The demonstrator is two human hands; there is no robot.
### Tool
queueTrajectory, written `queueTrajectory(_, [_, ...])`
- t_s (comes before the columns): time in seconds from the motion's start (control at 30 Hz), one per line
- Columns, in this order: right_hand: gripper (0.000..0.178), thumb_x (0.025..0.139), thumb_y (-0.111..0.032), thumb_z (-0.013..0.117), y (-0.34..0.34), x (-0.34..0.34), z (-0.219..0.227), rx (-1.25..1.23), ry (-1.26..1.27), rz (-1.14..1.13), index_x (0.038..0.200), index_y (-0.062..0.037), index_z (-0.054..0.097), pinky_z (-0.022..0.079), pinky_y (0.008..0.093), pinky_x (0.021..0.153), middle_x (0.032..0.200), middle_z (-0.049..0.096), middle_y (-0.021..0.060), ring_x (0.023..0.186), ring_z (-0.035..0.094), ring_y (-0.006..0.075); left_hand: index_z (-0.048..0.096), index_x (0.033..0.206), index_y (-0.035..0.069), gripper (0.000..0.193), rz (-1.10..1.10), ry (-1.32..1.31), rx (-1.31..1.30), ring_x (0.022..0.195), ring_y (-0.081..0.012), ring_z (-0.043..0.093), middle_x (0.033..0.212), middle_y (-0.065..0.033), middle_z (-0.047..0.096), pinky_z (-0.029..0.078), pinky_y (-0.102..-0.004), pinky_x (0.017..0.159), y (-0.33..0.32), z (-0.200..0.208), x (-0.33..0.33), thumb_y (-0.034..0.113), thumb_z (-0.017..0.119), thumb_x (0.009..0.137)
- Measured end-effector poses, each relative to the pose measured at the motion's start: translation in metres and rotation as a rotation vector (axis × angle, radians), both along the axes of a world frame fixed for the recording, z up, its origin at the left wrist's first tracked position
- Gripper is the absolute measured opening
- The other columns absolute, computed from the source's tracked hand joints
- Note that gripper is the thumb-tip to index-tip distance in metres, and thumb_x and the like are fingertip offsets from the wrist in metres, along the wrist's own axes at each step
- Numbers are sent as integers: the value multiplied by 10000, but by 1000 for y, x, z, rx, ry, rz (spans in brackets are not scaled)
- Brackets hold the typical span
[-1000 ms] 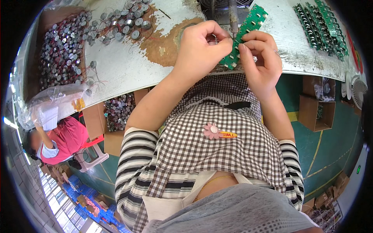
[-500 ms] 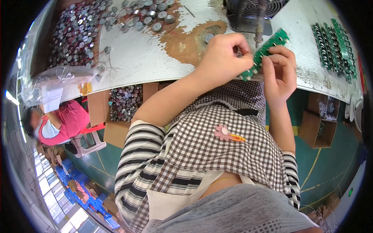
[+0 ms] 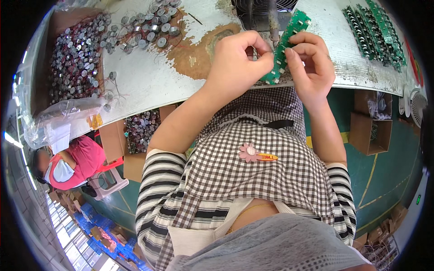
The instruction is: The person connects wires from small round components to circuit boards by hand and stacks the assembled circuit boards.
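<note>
A long green circuit board (image 3: 294,28) with small pale parts along it is held tilted over the near edge of the table. My right hand (image 3: 312,67) is closed on its right edge, fingers curled and thumb against the board. My left hand (image 3: 237,65) pinches thumb and forefinger together at the board's left edge; what lies between the fingertips is hidden. A metal soldering iron (image 3: 273,20) points down just beyond the board, its tip close to my fingers.
A fan (image 3: 246,7) stands behind the iron. Several similar boards (image 3: 373,36) lie at right. Small round motors with red wires (image 3: 156,25) are scattered at left, beside a full box of them (image 3: 74,63). Below left, a person in pink (image 3: 81,160) sits.
The whole view has shifted, so the table and things on it sit further left. The board stands a little steeper between my hands. Both hands keep their pinching grip.
</note>
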State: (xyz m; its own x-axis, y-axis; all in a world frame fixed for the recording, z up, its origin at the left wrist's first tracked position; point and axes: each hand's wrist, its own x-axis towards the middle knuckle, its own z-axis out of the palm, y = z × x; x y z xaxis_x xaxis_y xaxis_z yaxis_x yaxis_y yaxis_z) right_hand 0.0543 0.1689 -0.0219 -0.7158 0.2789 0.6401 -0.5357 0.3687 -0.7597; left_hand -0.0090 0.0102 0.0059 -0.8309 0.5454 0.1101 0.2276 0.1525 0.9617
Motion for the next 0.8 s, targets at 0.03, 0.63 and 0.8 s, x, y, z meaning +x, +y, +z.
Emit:
queueTrajectory(0.03, [97, 779, 57, 668, -2, 2, -2, -3, -12, 4, 839, 46, 592, 501, 197, 584, 998, 596, 140, 717, 588, 101, 619, 806, -1, 68, -2, 6, -16, 645, -29, 542, 747, 1, 625, 438, -175, 570, -1, -1, 1, 25, 671, 771])
queueTrajectory(0.63, [54, 849, 71, 596, -6, 10, -18, -113, -102, -3, 872, 58, 548, 508, 211, 622, 1034, 582, 143, 714, 584, 96, 690, 931, 89, 206, 370, 1131, -697, 916, -262, 551, 975, -60, 619, 440, -374, 794, -109, 13, -76, 126, 706, 729])
queueTrajectory(0.8, [58, 844, 67, 607, -6, 10, -19, -104, -115, -16, 865, 53, 554, 501, 206, 619, 1028, 589, 136, 733, 577, 89, 674, 936, 75, 187, 167, 1135, -793, 908, -281, 563, 994, -53, 622, 463, -378, 785, -109, -20, -102, 71, 655, 751])
